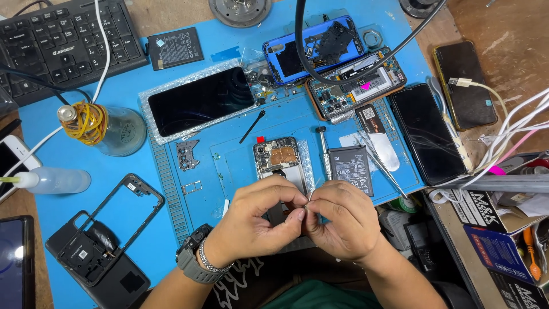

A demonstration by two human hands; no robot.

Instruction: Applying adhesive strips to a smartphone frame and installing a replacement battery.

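A: Caught where, and doing what?

B: Pressed together just above the blue mat [143, 160] on the counter [503, 23]: left hand [257, 220] and right hand [343, 220], both narrowed to a fingertip pinch on a tiny part [303, 213]. Too small to identify. Held directly in front of the opened phone [278, 160], partly covering its lower end.

A: And within reach?

B: Laid just beyond the right hand: a loose battery [350, 169], a screwdriver [323, 151] and tweezers [380, 163]. None touched.

A: Judged to be at what step?

B: Probably fine finger work on that part, off the phone and not yet seated anywhere.

A: Needed for the move after?

B: Likely a steady grip, kept low over the mat, and perhaps a finer tool than bare fingertips.
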